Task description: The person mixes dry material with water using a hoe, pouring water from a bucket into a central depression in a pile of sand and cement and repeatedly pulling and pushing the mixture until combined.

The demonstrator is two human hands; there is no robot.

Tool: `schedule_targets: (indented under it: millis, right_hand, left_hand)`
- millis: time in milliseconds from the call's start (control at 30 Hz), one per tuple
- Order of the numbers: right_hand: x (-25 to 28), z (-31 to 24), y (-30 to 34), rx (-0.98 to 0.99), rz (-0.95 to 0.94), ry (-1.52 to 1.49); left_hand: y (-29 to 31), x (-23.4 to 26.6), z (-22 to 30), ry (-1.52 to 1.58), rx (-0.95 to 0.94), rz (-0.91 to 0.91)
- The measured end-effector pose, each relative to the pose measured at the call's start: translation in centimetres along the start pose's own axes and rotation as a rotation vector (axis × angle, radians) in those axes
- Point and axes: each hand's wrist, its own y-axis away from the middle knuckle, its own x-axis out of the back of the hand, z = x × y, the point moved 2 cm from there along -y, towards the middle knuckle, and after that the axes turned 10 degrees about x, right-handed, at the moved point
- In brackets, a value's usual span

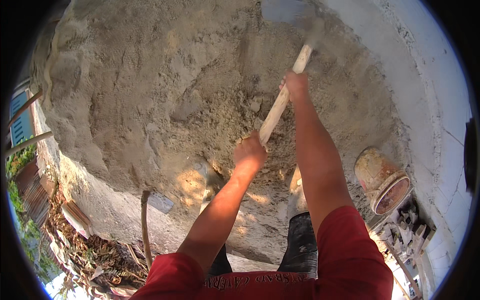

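A pale wooden handle (274, 118) runs slantwise in front of me, with a grey flat blade (285, 10) at its blurred far end; it looks like a hoe. My left hand (250, 152) is closed round the near part of the handle. Farther up, my right hand (296, 86) grips the same handle, its arm stretched out. Below them spreads a wide bed of grey-brown sandy mix (200, 95), lumpy and damp-looking in the middle. Dark trousers (300, 245) show beneath my arms, and my feet stand in the mix.
A mortar-crusted bucket (382, 180) lies tipped at the right, near a pale block wall (450, 155) and a pile of broken pieces (407, 232). At the left a stick (145, 225) rises beside a grey flat piece (161, 202), with dry leaves (107, 260) and rusty corrugated sheet (37, 192) beyond.
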Motion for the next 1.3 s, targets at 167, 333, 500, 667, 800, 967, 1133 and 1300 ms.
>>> schedule_targets:
  millis: [167, 333, 500, 667, 800, 967, 1133, 1300]
  right_hand:
    - [1.6, 5.3, 4.2, -0.176, 0.001, 0.243]
    - [6.0, 13.9, 13.0, -0.119, 0.066, 0.615]
    - [8.4, 16.9, 30.7, -0.383, 0.015, 0.348]
    - [14.3, 14.1, 42.5, -0.352, -0.058, 0.232]
    - [18.1, 10.3, 33.6, -0.201, 0.161, -0.067]
    - [18.2, 7.5, 7.5, -0.117, 0.327, -0.447]
    - [15.7, 8.8, 3.0, -0.388, 0.456, -0.319]
    - [12.7, 13.6, 12.2, -0.469, 0.418, -0.165]
  left_hand:
    - [6.4, -4.0, -3.5, 0.091, 0.026, -0.160]
    - [17.0, -7.2, -7.4, 0.142, 0.164, -0.338]
    - [29.6, -6.8, -14.7, -0.042, 0.325, -0.497]
    - [39.8, -14.7, -21.5, -0.065, 0.361, -0.570]
    - [32.3, -13.9, -13.0, -0.121, 0.177, -0.459]
    - [7.6, -7.7, 2.3, -0.278, -0.197, -0.048]
    - [2.7, -3.2, 4.4, -0.395, -0.274, -0.218]
    - [10.2, -4.9, -4.0, -0.361, -0.100, -0.335]
